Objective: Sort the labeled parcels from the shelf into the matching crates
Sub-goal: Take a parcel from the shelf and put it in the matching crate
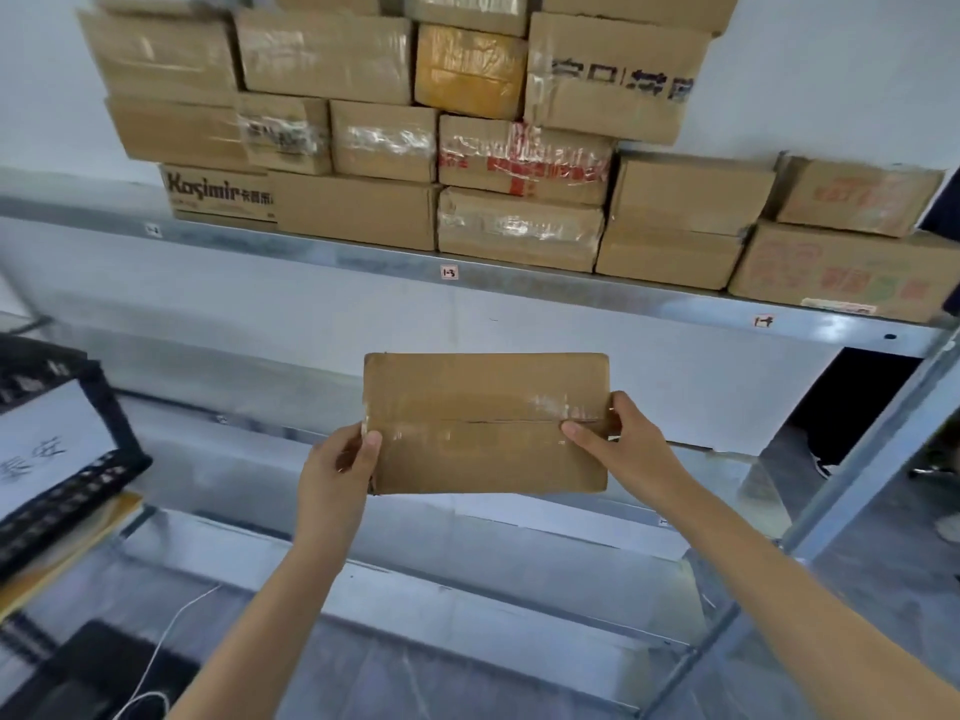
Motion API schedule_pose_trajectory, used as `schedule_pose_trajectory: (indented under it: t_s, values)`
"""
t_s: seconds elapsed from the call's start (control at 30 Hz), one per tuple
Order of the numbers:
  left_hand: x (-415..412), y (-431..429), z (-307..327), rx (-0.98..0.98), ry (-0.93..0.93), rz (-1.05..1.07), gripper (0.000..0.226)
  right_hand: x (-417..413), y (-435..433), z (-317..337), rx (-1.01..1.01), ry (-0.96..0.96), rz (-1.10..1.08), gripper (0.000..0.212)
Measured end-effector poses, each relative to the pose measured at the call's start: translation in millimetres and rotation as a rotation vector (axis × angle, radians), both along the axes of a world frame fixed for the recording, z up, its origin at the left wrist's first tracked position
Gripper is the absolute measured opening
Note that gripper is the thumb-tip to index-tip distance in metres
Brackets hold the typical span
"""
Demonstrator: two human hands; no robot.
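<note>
Cardboard is what we hold: the left hand (337,465) pinches the left edge of the parcel (483,423), the right hand (618,444) pinches the right edge, in the air under the loaded shelf (571,292). This taped face shows no label, so we should turn it and read before choosing the black crate (110,405) at left.

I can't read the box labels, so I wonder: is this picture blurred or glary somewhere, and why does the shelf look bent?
Head view: the wide lens bows the shelf edge; the stacked boxes are smeared by blur, most print unreadable; tape on the parcel flares white; light is soft, shadows faint; the left hand and right hand gripping it look sharper.
</note>
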State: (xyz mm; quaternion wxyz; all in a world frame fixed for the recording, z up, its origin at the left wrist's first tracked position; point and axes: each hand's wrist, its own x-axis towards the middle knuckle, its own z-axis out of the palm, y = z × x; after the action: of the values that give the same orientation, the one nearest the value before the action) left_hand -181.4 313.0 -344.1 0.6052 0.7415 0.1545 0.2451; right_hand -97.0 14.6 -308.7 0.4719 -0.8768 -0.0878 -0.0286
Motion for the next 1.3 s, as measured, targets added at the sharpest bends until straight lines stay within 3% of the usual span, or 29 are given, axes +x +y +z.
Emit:
schedule_pose_trajectory:
  t_s: [0.17, 0.4, 0.57, 0.7, 0.8, 0.97, 1.17, 1.3]
  values:
    - [-7, 11, -9, 0.073, 0.076, 0.071, 0.009, -4, 12, -3, 0.016, -0.051, 0.027, 0.043]
    - [-17, 8, -7, -0.303, 0.004, 0.004, 0.028, -11, 12, -2, 0.076, 0.043, 0.056, 0.054]
    - [-17, 9, -11, -0.334, 0.012, -0.058, 0.027, -11, 13, -1, 0.239, 0.209, 0.05, 0.083]
    - [-15, 8, -17, -0.299, 0.035, -0.114, 0.017, -5, 14, 0, 0.415, 0.288, -0.043, 0.074]
    - [-12, 4, -20, -0.27, 0.078, -0.136, 0.023, 2, 11, -5, 0.529, 0.377, -0.194, 0.06]
    - [-5, 3, -22, -0.246, 0.134, -0.133, 0.033, 5, 0, -7, 0.611, 0.452, -0.159, 0.043]
    - [8, -1, -22, -0.364, 0.175, -0.112, 0.033, 10, -17, -25, 0.711, 0.39, -0.108, 0.012]
    - [15, -6, -20, -0.363, 0.232, -0.087, 0.031, 11, -19, -34, 0.759, 0.35, -0.149, 0.008]
